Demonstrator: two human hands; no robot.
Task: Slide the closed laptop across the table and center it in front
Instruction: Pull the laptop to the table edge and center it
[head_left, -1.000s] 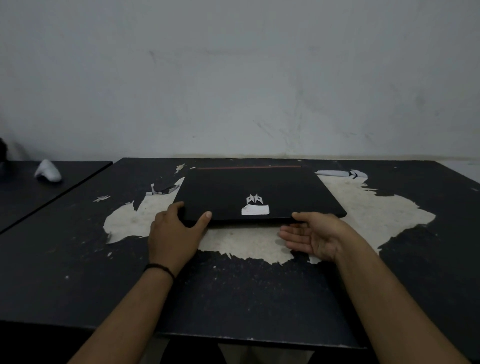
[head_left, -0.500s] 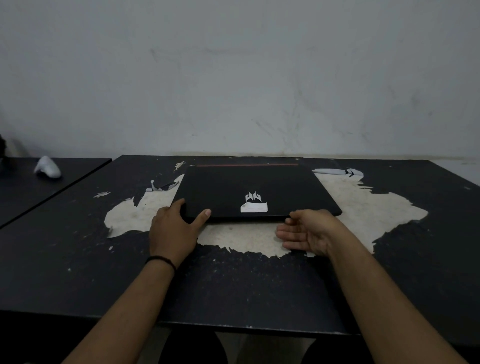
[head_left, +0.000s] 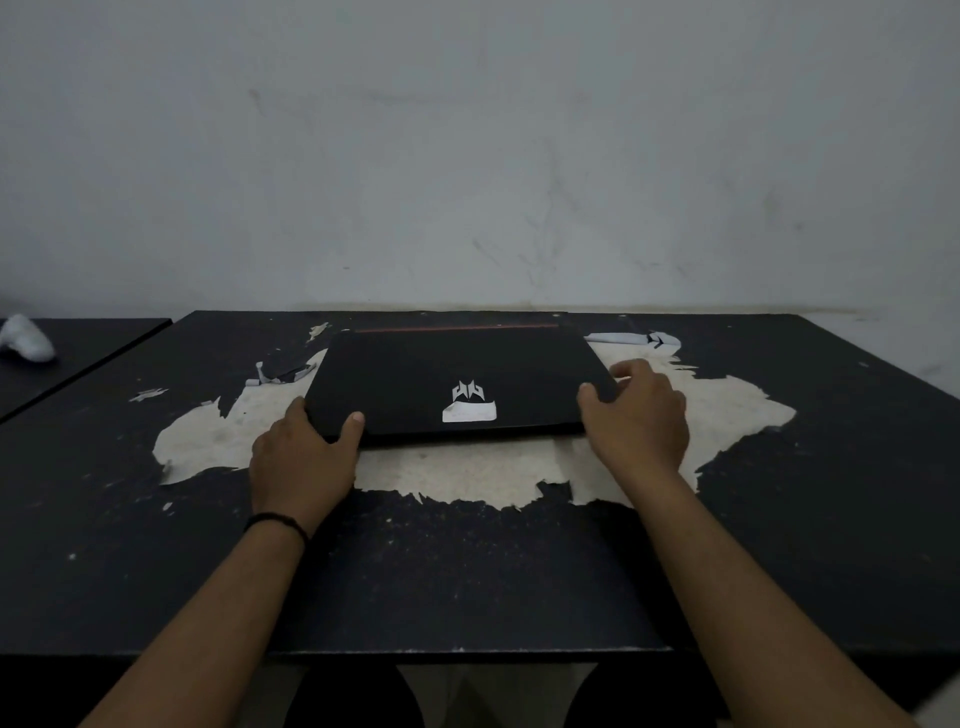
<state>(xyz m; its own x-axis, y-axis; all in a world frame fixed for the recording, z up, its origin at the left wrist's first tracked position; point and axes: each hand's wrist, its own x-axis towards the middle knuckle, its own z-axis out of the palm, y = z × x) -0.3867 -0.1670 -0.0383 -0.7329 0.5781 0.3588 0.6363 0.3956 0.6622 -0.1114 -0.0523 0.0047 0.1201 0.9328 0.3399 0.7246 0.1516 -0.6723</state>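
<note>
Closed black laptop (head_left: 457, 384) lies flat on the black table (head_left: 467, 571), toward its far side and approx. central in front of the person; rear edge near the wall (head_left: 467, 156); silver logo and white sticker on lid; it sits over a large patch of peeled, pale tabletop. Left hand (head_left: 301, 457) grips the near-left corner; thumb on top of lid, other fingers along the left edge, partly hidden. Right hand (head_left: 639, 415) clasps the near-right corner; thumb on lid, fingers curled round the right side. Black band on left wrist. White object (head_left: 26, 338) on adjacent table at far left; identity unclear.
</note>
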